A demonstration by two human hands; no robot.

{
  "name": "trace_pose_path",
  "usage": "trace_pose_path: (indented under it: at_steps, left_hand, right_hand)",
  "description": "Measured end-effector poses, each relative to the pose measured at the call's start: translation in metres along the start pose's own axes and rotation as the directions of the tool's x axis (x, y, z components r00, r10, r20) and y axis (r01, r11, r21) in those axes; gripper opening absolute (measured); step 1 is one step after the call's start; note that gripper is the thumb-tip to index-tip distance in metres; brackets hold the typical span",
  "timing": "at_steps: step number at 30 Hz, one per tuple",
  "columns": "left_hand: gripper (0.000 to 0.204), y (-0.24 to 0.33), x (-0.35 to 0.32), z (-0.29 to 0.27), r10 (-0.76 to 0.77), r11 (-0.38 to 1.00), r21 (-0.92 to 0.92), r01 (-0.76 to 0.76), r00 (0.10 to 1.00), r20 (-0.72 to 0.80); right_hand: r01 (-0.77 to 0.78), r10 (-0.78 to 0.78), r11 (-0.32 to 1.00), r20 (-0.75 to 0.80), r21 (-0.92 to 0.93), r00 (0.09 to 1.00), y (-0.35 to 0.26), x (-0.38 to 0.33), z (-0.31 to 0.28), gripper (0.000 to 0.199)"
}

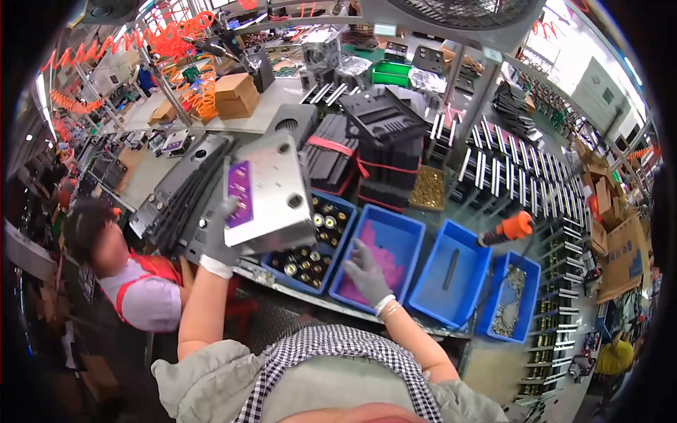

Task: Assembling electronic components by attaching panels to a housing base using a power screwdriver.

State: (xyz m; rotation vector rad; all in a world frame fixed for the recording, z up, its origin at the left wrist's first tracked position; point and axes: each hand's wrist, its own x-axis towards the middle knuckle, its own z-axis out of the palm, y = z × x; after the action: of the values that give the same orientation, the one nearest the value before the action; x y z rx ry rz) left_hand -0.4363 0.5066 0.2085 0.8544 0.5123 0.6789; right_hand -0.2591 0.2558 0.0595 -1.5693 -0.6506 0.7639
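Note:
My left hand (220, 236), in a grey glove, grips the near-left edge of a silver metal chassis panel (271, 190) with a purple label, holding it tilted above the bench. My right hand (367, 271), also grey-gloved, reaches into a blue bin (409, 233) that holds pink sheets, fingers spread over the pink material. Whether it grasps a sheet is not visible. Under the panel's right edge sits another blue bin (343, 209) filled with brass-topped round parts.
Further right stand a blue bin (469, 278) with a dark bar and a blue bin (527, 299) of small metal parts. An orange-handled screwdriver (509, 228) hangs above them. Black panels (384, 116) are stacked behind. A person in a red vest (144, 289) works at my left.

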Motion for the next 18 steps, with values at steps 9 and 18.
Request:
trace_pose_path:
  at_steps: [9,18]
  left_hand:
    - [0.044,0.131,0.311,-0.180,0.124,0.937,0.342,-0.066,0.981,-0.149]
    - [0.066,0.115,0.584,-0.226,0.447,0.369,0.929,-0.022,0.881,-0.157]
  right_hand:
    - [0.358,-0.326,0.345,0.247,-0.868,0.913,0.002,0.185,0.158,0.073]
    - [0.294,-0.153,0.264,0.262,-0.918,0.953,0.018,0.206,0.166,0.065]
